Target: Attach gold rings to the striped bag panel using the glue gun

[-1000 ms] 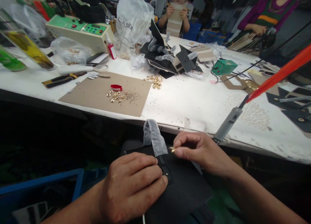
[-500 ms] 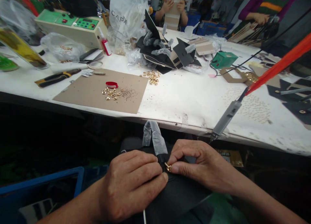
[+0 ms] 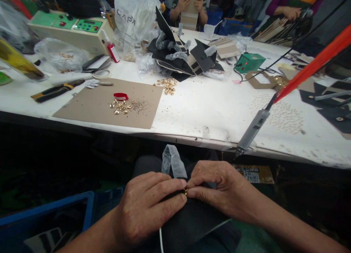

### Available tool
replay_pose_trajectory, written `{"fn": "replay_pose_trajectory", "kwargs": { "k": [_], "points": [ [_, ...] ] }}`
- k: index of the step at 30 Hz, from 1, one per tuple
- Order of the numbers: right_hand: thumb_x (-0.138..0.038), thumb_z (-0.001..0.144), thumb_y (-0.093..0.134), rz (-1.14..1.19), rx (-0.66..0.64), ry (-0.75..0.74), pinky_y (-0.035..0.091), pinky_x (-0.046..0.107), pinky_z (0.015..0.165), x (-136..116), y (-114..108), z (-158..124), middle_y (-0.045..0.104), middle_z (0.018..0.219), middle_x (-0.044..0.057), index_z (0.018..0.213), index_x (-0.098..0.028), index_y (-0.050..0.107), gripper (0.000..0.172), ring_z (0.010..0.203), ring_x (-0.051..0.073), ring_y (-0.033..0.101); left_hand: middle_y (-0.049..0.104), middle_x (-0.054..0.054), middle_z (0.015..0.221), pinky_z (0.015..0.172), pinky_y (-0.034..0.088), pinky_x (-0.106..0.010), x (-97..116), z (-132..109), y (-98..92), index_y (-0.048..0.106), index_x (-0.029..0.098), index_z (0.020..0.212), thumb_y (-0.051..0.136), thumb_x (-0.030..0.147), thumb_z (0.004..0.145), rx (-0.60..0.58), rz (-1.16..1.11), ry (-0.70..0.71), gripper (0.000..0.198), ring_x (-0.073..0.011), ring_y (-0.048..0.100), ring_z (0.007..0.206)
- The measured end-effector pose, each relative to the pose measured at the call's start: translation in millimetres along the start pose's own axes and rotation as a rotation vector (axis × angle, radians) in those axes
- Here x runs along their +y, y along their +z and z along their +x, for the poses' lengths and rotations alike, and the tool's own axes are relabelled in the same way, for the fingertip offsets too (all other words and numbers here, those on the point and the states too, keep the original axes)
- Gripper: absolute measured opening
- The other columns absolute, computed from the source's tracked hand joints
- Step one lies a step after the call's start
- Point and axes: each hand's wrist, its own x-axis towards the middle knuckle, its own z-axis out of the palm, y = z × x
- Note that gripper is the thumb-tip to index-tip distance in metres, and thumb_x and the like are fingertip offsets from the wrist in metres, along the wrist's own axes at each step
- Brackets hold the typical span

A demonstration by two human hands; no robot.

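Note:
A black sheet-like piece [image 3: 189, 223] lies over my lap, and a strap wrapped in clear plastic [image 3: 175, 163] loops up from its far side. My left hand [image 3: 150, 205] is closed on the piece, its fingertips pressed together by a small gold metal fitting [image 3: 186, 192]. From the other side my right hand [image 3: 216, 185] pinches that fitting between thumb and forefinger, against the black piece. Most of the fitting is hidden by the fingertips.
A hanging grey electric screwdriver [image 3: 253, 128] stands right of my hands. Gold fittings [image 3: 119, 106] and a red ring [image 3: 121, 96] lie on a brown board [image 3: 87, 106], beside pliers [image 3: 56, 92]. Black pieces [image 3: 178, 55] pile up behind. A blue crate [image 3: 49, 207] sits lower left.
My left fingertips have moved in over the gold fitting, which is now mostly covered. My right hand still pinches it, closer to the left. The view has shifted slightly.

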Motion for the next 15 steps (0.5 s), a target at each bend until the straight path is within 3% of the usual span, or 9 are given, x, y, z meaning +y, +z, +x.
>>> {"fn": "replay_pose_trajectory", "kwargs": {
  "k": [3,9,10,13,15],
  "points": [
    [-0.023,0.100,0.071,-0.048,0.027,-0.025,0.052,0.026,0.071,-2,1,-3,0.074,0.085,0.000,0.094,-0.023,0.080,0.011,0.079,0.013,0.068,0.082,-0.011,0.113,0.081,0.062,-0.033,0,-5,4.3,0.075,0.016,0.111,0.052,0.018,0.105,0.019,-0.016,-0.024,0.024,-0.0202,0.076,0.100],
    [-0.020,0.096,0.069,-0.164,-0.072,0.000,0.048,0.031,0.083,-20,-15,-13,0.073,0.099,0.000,0.104,-0.025,0.075,0.011,0.091,0.016,0.067,0.081,-0.012,0.112,0.086,0.063,-0.034,-3,-6,7.9,0.075,0.014,0.113,0.057,0.016,0.101,0.047,-0.087,-0.039,0.022,-0.0208,0.075,0.103],
    [-0.025,0.093,0.075,-0.179,-0.089,-0.009,0.048,0.032,0.087,-23,-18,-15,0.073,0.106,0.001,0.112,-0.026,0.074,0.019,0.096,0.018,0.067,0.081,-0.012,0.112,0.086,0.063,-0.034,-4,-5,8.0,0.074,0.014,0.114,0.056,0.017,0.102,0.045,-0.098,-0.047,0.022,-0.0206,0.074,0.103],
    [-0.040,0.079,0.091,-0.229,-0.148,-0.021,0.049,0.033,0.093,-27,-22,-19,0.070,0.120,0.002,0.137,-0.030,0.064,0.065,0.106,0.021,0.065,0.081,-0.012,0.110,0.085,0.063,-0.033,-5,-4,8.5,0.074,0.015,0.115,0.056,0.019,0.103,0.061,-0.136,-0.078,0.021,-0.0197,0.075,0.102],
    [-0.032,0.084,0.087,-0.293,-0.138,-0.030,0.047,0.034,0.095,-24,-18,-20,0.070,0.119,0.001,0.145,-0.031,0.057,0.068,0.107,0.020,0.064,0.081,-0.011,0.109,0.084,0.063,-0.032,-5,-2,8.7,0.074,0.016,0.114,0.059,0.018,0.102,0.079,-0.164,-0.112,0.019,-0.0189,0.075,0.100]
  ]
}}
